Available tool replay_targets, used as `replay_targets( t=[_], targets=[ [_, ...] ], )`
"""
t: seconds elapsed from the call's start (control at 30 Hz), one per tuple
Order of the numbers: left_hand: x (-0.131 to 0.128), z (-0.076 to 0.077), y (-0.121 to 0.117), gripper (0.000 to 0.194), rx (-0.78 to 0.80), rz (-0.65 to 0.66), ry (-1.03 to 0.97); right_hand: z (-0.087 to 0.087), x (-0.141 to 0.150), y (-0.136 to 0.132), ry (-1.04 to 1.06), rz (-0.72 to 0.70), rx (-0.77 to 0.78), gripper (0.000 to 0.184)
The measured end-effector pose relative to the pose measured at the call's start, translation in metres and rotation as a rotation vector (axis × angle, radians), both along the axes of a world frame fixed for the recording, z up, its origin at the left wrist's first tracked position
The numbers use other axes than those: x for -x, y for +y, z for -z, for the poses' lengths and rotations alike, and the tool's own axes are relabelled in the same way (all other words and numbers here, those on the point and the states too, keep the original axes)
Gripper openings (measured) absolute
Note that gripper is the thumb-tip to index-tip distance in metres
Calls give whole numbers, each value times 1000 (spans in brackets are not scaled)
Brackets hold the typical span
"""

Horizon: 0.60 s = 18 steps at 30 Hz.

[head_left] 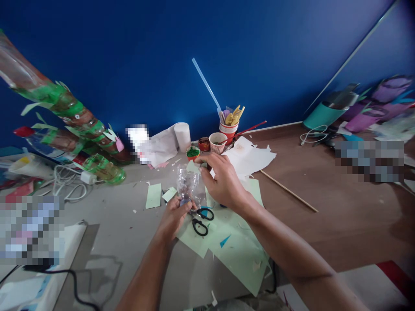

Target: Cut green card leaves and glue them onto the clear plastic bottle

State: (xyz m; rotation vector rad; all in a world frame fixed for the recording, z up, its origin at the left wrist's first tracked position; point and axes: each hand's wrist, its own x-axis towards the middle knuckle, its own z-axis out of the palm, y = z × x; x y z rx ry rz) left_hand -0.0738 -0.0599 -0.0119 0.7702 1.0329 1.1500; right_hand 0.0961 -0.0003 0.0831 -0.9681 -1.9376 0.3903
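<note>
My left hand (177, 216) is wrapped round the lower, narrow end of a clear plastic bottle piece (188, 179), whose wide end points up. Above its rim, my right hand (223, 177) pinches a small piece of pale green paper (192, 166) between thumb and forefinger. Just right of my left hand lie black-handled scissors (200, 227), their blades partly hidden. They rest on large pale green paper sheets (238, 246). Two smaller pale green paper pieces (153, 196) lie to the left of the bottle piece.
Behind my hands stand a small pot of green paint (193, 152), a paint-stained paper cup (218, 141) and red cups holding plastic cutlery (229, 128). A wooden stick (288, 190) lies at right. A leaning stack of painted bottles (78, 116) and white cables (66, 181) occupy the left.
</note>
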Motion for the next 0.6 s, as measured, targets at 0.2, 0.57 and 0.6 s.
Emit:
replay_targets(
  t=[0.2, 0.57, 0.6],
  targets=[
    [1, 5, 1, 30, -24, 10, -12, -1, 0, 0, 41, -14, 30, 25],
    [2, 6, 1, 28, -31, 8, 4, -1, -1, -1, 49, -25, 39, 25],
    [2, 6, 1, 27, -33, 10, 7, -1, 0, -1, 41, -25, 43, 25]
  ],
)
